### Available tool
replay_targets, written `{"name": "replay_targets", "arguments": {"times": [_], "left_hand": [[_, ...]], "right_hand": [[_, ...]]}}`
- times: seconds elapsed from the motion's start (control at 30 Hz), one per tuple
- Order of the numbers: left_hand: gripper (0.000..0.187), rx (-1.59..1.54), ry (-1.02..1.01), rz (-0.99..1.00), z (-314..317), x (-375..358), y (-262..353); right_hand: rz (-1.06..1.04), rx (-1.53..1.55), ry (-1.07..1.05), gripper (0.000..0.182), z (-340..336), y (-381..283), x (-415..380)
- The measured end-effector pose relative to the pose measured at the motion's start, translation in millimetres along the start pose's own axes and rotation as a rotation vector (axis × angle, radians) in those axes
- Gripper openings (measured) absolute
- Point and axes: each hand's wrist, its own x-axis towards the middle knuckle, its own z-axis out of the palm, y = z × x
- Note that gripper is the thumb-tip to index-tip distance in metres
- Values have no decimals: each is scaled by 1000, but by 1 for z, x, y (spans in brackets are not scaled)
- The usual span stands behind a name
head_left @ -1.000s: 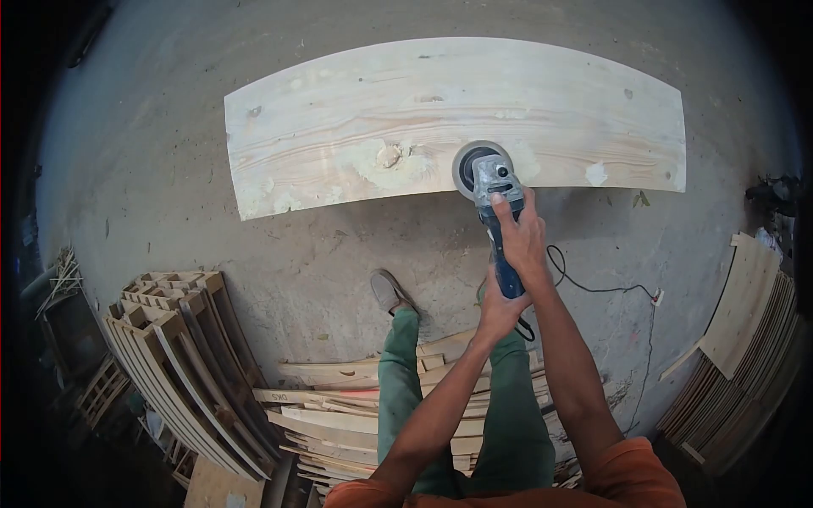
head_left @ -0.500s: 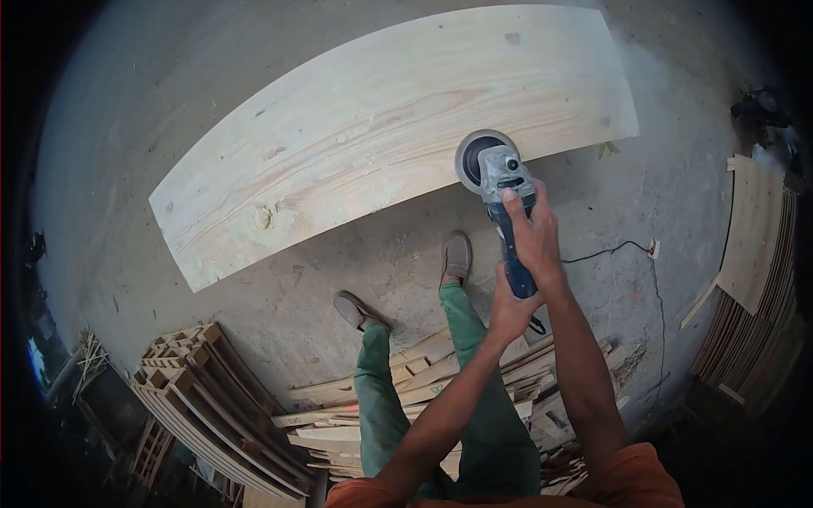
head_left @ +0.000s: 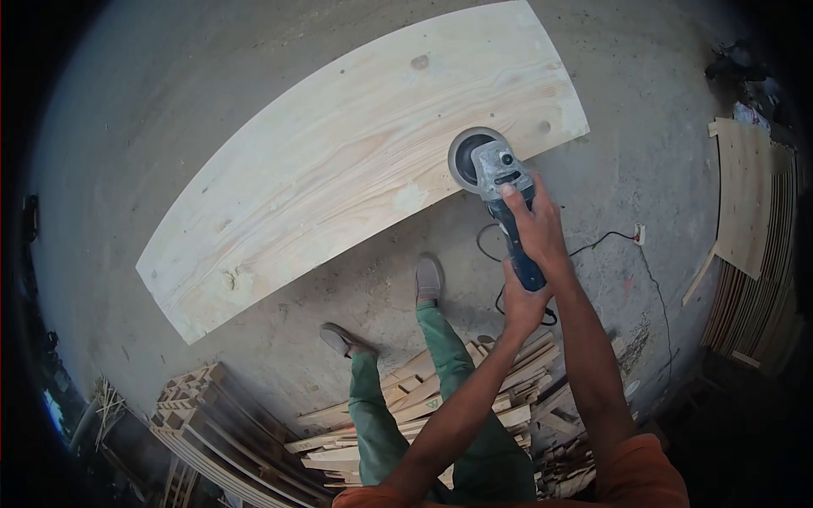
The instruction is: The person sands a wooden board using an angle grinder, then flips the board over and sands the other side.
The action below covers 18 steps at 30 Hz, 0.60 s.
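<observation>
1. Head view: at lower left stands a stack of curved slats point(head_left: 190, 427).
2. Above it spreads the pale panel point(head_left: 339, 152), over the concrete floor point(head_left: 627, 169), its support hidden; its left end now sits lower in view than a second ago.
3. Both shoes point(head_left: 429, 279) show below the panel's near edge; earlier the right one was mostly hidden.
4. The angle grinder point(head_left: 501, 173) has its disc point(head_left: 463, 161) overlapping that edge, now nearer the panel's right end, so the work seems to have shifted rightward along it. Actual contact I cannot tell.
5. The left hand point(head_left: 525, 309) is closed around the grinder's rear handle.
6. The right hand point(head_left: 539, 227) clasps the body just behind the metal head, thumb on top; both grips match before.
7. A black cord point(head_left: 589, 246) reaches a white socket point(head_left: 639, 234).
</observation>
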Motion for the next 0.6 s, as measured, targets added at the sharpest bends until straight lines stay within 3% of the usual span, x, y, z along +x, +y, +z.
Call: {"name": "replay_targets", "arguments": {"times": [0.1,0.23,0.43,0.6], "left_hand": [[65,45,-139,-154,28,16,17],[69,80,-163,-3,81,36,11],[76,67,-220,-26,142,58,5],[74,119,-169,14,149,63,2]], "right_hand": [[36,8,78,75,-36,18,21],[67,42,194,76,-87,45,51],[136,51,236,79,-142,71,84],[137,50,201,75,-144,67,87]]}}
